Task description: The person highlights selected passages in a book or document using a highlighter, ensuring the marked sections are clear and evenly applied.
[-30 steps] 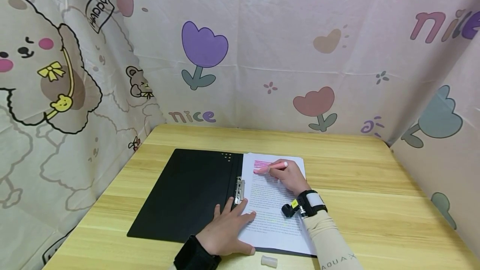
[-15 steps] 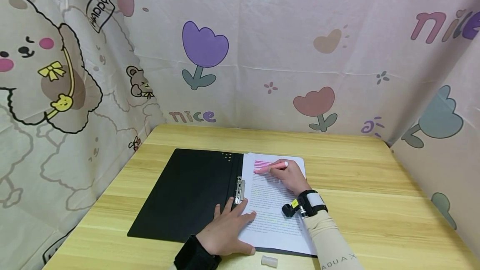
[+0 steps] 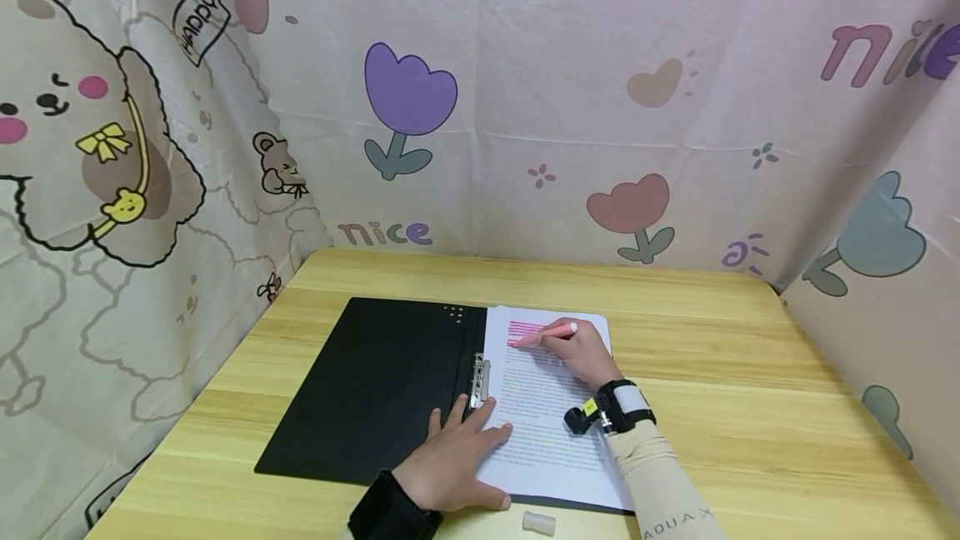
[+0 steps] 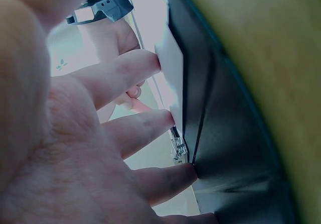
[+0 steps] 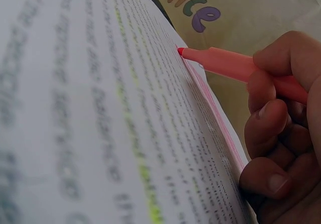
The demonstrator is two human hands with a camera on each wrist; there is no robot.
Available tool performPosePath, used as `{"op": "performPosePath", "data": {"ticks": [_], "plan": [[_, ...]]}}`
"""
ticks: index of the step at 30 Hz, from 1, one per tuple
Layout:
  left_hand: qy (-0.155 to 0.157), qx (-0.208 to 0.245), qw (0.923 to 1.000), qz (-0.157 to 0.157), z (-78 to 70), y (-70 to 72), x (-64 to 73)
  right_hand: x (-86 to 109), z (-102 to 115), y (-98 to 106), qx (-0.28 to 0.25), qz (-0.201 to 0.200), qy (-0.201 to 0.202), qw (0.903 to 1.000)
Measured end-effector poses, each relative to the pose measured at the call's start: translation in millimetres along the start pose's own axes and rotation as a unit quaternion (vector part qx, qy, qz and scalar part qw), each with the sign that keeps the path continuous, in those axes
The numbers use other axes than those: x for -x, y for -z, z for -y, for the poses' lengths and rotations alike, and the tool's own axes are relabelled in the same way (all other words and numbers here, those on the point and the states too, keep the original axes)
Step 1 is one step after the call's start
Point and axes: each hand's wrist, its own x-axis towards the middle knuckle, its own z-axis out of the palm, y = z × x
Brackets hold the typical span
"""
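My right hand [image 3: 583, 354] grips a pink highlighter [image 3: 546, 333], its tip near the left end of the pink lines at the top of the printed page [image 3: 558, 440]. In the right wrist view the highlighter [image 5: 225, 63] lies between thumb and fingers, its red tip at the paper. Yellow marks also run through the text there. My left hand [image 3: 453, 458] rests with spread fingers across the lower spine of the open black folder [image 3: 397, 382] and the page's edge. A metal clip [image 3: 478, 382] sits at the spine, just beyond the left fingertips.
A small pale cap [image 3: 538, 522] lies on the wooden table [image 3: 720, 357] below the folder's front edge. Printed cloth [image 3: 525, 107] hangs behind the table and along both sides.
The highlighter tip has shifted very slightly to the right along a line near the page's left margin. My left hand and the folder have not moved.
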Motion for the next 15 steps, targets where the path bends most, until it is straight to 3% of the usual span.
{"op": "performPosePath", "data": {"ticks": [7, 15], "plan": [[-0.001, -0.001, 1.0000, -0.002, 0.4, -0.2, 0.0, -1.7, -2.4, 1.1, 0.010, -0.004, 0.010, 0.9999], [-0.004, -0.001, 1.0000, -0.005, 1.8, -1.7, -0.1, 0.0, -3.1, 1.0, -0.003, 0.003, -0.018, 0.9998]]}}
